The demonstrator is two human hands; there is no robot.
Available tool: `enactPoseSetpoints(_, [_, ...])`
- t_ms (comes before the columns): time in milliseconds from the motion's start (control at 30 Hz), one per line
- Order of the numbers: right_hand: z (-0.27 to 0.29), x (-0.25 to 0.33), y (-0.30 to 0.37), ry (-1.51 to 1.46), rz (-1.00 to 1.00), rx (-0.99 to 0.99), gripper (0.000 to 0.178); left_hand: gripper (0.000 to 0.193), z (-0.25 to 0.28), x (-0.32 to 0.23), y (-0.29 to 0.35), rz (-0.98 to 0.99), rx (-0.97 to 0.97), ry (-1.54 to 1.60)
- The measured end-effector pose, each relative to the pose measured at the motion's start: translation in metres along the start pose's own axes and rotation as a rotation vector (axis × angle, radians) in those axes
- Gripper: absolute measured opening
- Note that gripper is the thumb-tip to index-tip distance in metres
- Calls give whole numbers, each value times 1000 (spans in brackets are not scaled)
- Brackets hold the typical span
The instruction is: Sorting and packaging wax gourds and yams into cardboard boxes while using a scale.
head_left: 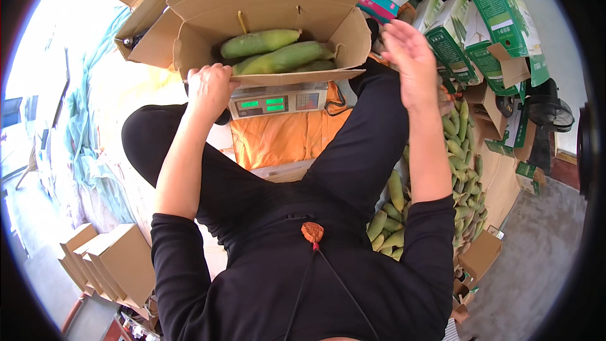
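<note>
An open cardboard box [265,6] stands on a digital scale [278,102] in front of me, its flaps up. Several long green radishes [284,57] lie inside it. My left hand [210,85] has its fingers closed over the near left edge of the box. To the right of the box, my right hand [410,57] is raised with its fingers apart and holds nothing. The scale's green display is lit, and its keypad sits to the right of that display.
A large heap of green radishes [464,170] lies at my right. Green printed cartons [502,16] and a black fan [550,110] stand beyond it. Folded cardboard boxes [120,262] stand at the lower left. Orange cloth [278,142] lies between my legs.
</note>
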State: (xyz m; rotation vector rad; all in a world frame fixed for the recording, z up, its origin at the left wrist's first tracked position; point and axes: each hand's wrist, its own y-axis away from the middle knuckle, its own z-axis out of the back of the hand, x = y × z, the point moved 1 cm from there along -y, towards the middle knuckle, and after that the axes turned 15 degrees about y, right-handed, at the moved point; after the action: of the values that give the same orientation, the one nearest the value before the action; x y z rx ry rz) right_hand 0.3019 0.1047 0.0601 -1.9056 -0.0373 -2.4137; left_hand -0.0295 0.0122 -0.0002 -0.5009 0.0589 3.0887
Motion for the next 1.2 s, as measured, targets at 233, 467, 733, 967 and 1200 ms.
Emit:
enactPoseSetpoints(233, [110,-83,62,255,-303,-268,27,19,4,-7,1,23,50,34])
enactPoseSetpoints(467, [181,-288,236,619,-654,-208,21,29,4,-10,-1,-58,-12,82])
enactPoseSetpoints(733, [161,-340,379,409,-1421,-25,7,40,11,-16,3,-100,-34,135])
enactPoseSetpoints(967, [148,-336,406,711,-1245,339,8,42,9,-22,1,-137,-57,162])
enactPoseSetpoints(1200, [170,-372,426,508,-1283,206,7,34,14,-16,-3,-177,-83,135])
